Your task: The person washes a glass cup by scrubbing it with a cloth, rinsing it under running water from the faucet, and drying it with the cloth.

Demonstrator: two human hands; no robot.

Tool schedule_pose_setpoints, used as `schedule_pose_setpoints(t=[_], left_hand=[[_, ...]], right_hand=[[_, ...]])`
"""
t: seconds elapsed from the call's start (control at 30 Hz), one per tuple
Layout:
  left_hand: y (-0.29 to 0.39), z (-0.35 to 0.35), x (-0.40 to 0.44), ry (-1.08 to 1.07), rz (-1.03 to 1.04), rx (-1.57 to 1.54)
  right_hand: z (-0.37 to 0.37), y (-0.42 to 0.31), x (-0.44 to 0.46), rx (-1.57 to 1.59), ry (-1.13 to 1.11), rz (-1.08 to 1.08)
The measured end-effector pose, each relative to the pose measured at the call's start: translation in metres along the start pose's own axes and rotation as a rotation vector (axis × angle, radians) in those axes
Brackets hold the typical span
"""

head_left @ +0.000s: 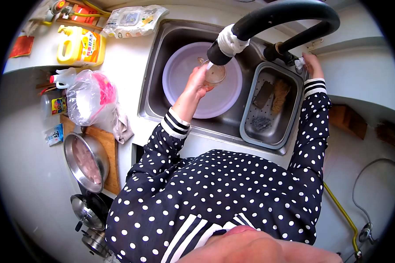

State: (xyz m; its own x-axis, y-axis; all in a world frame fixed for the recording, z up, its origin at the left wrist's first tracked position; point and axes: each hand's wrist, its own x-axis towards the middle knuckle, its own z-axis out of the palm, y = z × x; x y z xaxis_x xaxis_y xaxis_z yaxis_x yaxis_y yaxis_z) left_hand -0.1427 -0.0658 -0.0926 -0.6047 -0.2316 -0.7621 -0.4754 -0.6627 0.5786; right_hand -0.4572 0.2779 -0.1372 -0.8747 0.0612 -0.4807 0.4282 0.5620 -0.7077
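Observation:
My left hand (196, 83) is closed around a clear glass cup (216, 75), held right below the spout of the black faucet (276, 19). A short white streak, seemingly water, shows between spout and cup. Under the cup, a pale lilac basin (173, 98) sits in the large sink bowl (157, 65). Over at the faucet's base on the right, my right hand (312, 65) grips the faucet handle (299, 62), which has something white on it. White cloth (232, 40) is wrapped about the spout.
A grey drain basket (245, 118) at the sink's right holds a sponge (263, 95), a brown scrubber (280, 95) and a dark scouring pad (261, 123). Leftward are a yellow jug (81, 46), a wipes pack (134, 21), a plastic bag (91, 97) and a metal bowl (103, 160) containing meat.

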Motion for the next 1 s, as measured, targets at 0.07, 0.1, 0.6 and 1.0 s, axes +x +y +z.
schedule_pose_setpoints(t=[0.07, 0.1, 0.6, 1.0], left_hand=[[-0.002, -0.003, 0.004, -0.01, -0.011, -0.017], [-0.001, -0.004, 0.003, -0.014, -0.014, -0.025], [-0.014, -0.011, 0.002, 0.037, -0.026, -0.053], [-0.014, -0.007, -0.004, 0.008, -0.007, -0.072]], right_hand=[[-0.006, 0.007, 0.015, -0.046, 0.005, -0.033], [-0.005, 0.005, 0.018, -0.068, 0.006, -0.051], [0.018, -0.068, -0.077, -0.951, 0.388, -0.344], [0.021, -0.075, -0.106, -0.991, 0.385, -0.4]])
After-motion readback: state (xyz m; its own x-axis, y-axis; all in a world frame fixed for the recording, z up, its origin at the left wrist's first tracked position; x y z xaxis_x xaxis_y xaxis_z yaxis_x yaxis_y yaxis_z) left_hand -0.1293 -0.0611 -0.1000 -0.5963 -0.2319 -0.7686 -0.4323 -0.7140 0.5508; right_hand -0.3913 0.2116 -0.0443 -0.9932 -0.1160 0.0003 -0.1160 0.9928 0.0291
